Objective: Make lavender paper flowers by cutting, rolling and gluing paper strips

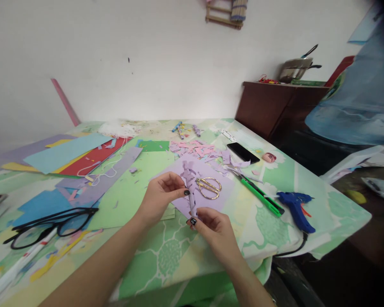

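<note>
A thin roll of light purple paper, with small cut pieces fanning out at its far end, is held upright-to-slanted above the table. My left hand pinches its middle from the left between thumb and fingers. Lower down, my right hand grips the near end, thumb pressed against it. Behind the roll lies a flat purple sheet, and gold-handled scissors rest on it, just right of the roll. Light green paper spreads to the left of my left hand.
To the right lie a green utility knife, a blue glue gun with a cord, and a black phone. Pink paper scraps are piled farther back. At left are black glasses, coloured sheets and white string.
</note>
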The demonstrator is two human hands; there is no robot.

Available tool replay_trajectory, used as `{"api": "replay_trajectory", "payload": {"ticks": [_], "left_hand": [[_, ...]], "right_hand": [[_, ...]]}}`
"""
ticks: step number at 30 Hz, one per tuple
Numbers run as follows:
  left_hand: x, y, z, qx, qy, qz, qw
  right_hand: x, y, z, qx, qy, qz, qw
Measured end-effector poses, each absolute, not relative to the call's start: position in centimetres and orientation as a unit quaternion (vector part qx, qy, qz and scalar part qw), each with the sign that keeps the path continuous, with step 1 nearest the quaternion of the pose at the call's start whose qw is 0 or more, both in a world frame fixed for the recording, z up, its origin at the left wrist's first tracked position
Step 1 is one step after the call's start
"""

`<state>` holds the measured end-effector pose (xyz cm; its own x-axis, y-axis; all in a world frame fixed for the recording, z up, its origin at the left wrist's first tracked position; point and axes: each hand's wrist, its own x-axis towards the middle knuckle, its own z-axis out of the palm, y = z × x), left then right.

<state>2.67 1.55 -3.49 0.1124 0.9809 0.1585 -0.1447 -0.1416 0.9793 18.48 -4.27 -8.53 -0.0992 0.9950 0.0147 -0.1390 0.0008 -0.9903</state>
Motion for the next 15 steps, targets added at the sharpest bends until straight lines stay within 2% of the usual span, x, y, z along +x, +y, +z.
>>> {"api": "replay_trajectory", "payload": {"ticks": [15], "left_hand": [[2.71, 1.55, -3.42, 0.527, 0.385, 0.543, 0.528]], "right_hand": [[18.44, -4.28, -9.13, -0.452, -0.512, 0.532, 0.501]]}}
